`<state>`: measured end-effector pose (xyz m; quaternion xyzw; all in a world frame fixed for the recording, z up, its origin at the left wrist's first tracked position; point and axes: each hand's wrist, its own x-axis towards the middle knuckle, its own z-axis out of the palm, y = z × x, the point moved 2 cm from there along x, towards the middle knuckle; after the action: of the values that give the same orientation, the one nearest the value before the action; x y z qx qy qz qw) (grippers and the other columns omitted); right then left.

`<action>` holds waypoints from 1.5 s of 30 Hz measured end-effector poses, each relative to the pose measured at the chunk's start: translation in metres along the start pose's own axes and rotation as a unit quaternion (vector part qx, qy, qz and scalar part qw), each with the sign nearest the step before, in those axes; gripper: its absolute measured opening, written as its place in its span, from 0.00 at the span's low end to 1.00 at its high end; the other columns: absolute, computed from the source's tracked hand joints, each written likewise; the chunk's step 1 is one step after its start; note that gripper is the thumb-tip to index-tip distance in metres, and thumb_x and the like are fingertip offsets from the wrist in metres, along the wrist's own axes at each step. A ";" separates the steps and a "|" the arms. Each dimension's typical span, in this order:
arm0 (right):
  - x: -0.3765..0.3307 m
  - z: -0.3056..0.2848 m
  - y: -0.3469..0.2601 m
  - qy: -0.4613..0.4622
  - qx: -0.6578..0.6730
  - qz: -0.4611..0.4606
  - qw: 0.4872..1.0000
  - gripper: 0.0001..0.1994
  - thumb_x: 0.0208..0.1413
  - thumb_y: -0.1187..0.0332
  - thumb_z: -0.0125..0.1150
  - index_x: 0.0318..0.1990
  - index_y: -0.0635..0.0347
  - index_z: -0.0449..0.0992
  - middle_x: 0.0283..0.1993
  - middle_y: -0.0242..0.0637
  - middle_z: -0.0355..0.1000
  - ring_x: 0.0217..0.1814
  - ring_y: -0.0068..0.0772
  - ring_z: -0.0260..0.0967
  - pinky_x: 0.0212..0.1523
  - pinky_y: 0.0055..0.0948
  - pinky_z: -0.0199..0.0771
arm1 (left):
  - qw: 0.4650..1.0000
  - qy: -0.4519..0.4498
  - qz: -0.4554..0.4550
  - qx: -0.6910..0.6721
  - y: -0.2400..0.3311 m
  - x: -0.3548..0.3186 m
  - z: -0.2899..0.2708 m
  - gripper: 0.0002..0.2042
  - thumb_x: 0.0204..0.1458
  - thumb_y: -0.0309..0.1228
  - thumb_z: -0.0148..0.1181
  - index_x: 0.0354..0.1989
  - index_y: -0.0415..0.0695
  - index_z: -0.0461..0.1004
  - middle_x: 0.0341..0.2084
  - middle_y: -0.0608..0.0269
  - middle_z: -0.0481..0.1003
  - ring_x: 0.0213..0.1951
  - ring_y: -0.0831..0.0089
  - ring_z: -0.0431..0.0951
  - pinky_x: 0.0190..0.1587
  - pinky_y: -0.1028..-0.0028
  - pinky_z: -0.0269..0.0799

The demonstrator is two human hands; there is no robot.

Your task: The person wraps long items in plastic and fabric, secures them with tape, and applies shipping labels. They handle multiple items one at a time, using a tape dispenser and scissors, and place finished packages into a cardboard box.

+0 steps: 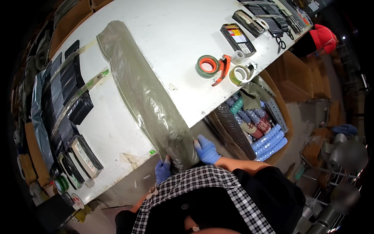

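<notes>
Here a white desk point(163, 35) is seen slanting across the view, and most of its length is taken up by a long olive-green plastic bag point(144, 93), laid flat so that its full extent is supported. Its near end overhangs the desk edge, just at the person's body, where it can be reached by both hands. To the right, below the desk, a cardboard box point(280, 109) of blue rolled packets is kept close by, presumably within easy reach. Along the desk's left rim, black flat packets point(66, 85) are lined up in rows. Near the far right edge, an orange-and-green tape roll point(207, 65) is set just beside an orange-handled cutter point(222, 69) and a pale green tape roll point(239, 75), grouped out of the bag's way. The bag's near end is pinched from the left by the blue-gloved left hand point(162, 171), its grip closed on the plastic; the right hand point(206, 150), also gloved, is pressed against the bag's right edge, fingers curled on it.
</notes>
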<state>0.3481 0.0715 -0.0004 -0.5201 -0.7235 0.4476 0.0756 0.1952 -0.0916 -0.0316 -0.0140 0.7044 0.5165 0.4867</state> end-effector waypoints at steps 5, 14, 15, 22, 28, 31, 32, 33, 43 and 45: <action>-0.022 -0.014 0.020 -0.037 0.048 -0.032 0.998 0.13 0.62 0.58 0.51 0.38 0.61 0.68 0.34 0.56 0.70 0.40 0.60 0.68 0.40 0.45 0.68 | 0.996 -0.031 0.048 -0.064 -0.033 -0.030 0.006 0.14 0.55 0.41 0.64 0.33 0.40 0.75 0.27 0.70 0.74 0.31 0.80 0.68 0.34 0.74 0.65; 0.006 -0.008 0.038 0.035 0.118 -0.157 0.980 0.10 0.58 0.61 0.57 0.35 0.58 0.68 0.32 0.51 0.69 0.36 0.55 0.67 0.41 0.46 0.68 | 0.646 -0.006 0.603 0.469 0.067 -0.112 0.086 0.09 0.47 0.27 0.64 0.36 0.43 0.75 0.30 0.59 0.72 0.32 0.60 0.73 0.34 0.64 0.69; 0.026 -0.030 0.017 0.044 0.118 -0.068 0.990 0.12 0.55 0.62 0.61 0.34 0.60 0.67 0.33 0.48 0.67 0.36 0.52 0.65 0.43 0.44 0.67 | 0.652 0.019 0.584 0.484 0.060 -0.114 0.087 0.08 0.46 0.27 0.64 0.36 0.43 0.75 0.30 0.59 0.73 0.33 0.59 0.73 0.33 0.63 0.69; 0.228 -0.121 -0.024 0.209 0.251 0.264 0.907 0.48 0.40 0.45 0.73 0.60 0.72 0.58 0.61 0.55 0.63 0.61 0.52 0.64 0.61 0.45 0.64 | 0.669 0.051 0.571 0.474 0.045 -0.109 0.090 0.13 0.45 0.25 0.64 0.41 0.43 0.75 0.33 0.60 0.73 0.33 0.60 0.73 0.34 0.63 0.72; 0.278 -0.121 -0.003 0.260 0.320 0.382 0.828 0.39 0.39 0.63 0.75 0.59 0.61 0.59 0.58 0.49 0.68 0.53 0.44 0.71 0.53 0.39 0.71 | 0.682 0.019 0.588 0.434 0.041 -0.103 0.082 0.21 0.44 0.24 0.63 0.49 0.44 0.71 0.41 0.60 0.75 0.39 0.59 0.76 0.42 0.63 0.75; 0.255 -0.123 0.002 0.122 0.265 0.192 0.937 0.28 0.45 0.78 0.61 0.55 0.65 0.59 0.47 0.51 0.70 0.43 0.42 0.73 0.42 0.35 0.75 | 0.717 -0.004 0.555 0.422 0.039 -0.103 0.072 0.17 0.45 0.24 0.62 0.45 0.44 0.71 0.43 0.57 0.75 0.41 0.57 0.76 0.44 0.63 0.75; 0.214 -0.124 -0.028 0.083 0.301 0.112 0.943 0.26 0.45 0.79 0.59 0.55 0.66 0.60 0.46 0.50 0.70 0.42 0.40 0.73 0.41 0.34 0.75 | 0.728 0.002 0.545 0.416 0.041 -0.102 0.067 0.16 0.45 0.24 0.62 0.45 0.44 0.71 0.42 0.56 0.75 0.41 0.57 0.76 0.44 0.63 0.75; 0.168 -0.130 -0.045 0.053 0.338 0.036 0.939 0.25 0.45 0.80 0.57 0.54 0.66 0.60 0.44 0.49 0.70 0.41 0.38 0.73 0.40 0.33 0.75 | 0.735 -0.013 0.536 0.414 0.043 -0.103 0.062 0.14 0.49 0.28 0.62 0.45 0.44 0.70 0.41 0.58 0.74 0.43 0.64 0.76 0.46 0.66 0.75; -0.026 -0.118 -0.090 -0.069 -0.156 -0.571 0.803 0.22 0.41 0.71 0.65 0.48 0.59 0.72 0.39 0.42 0.70 0.41 0.45 0.69 0.43 0.40 0.68 | 0.901 -0.396 0.090 -0.155 0.069 -0.083 0.032 0.56 0.45 0.77 0.37 0.64 0.30 0.59 0.58 0.50 0.68 0.60 0.64 0.68 0.65 0.67 0.57; -0.027 -0.107 -0.090 -0.062 -0.157 -0.578 0.799 0.21 0.41 0.70 0.64 0.47 0.59 0.72 0.38 0.42 0.70 0.39 0.46 0.69 0.41 0.40 0.67 | 0.910 -0.371 0.107 -0.154 0.074 -0.088 0.035 0.52 0.49 0.74 0.41 0.63 0.31 0.61 0.56 0.50 0.70 0.58 0.65 0.69 0.63 0.69 0.60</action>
<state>0.3603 0.1046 0.1372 0.0185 -0.9532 0.2324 0.1924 0.2266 -0.0733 0.0825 0.1793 0.3823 0.6356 0.6463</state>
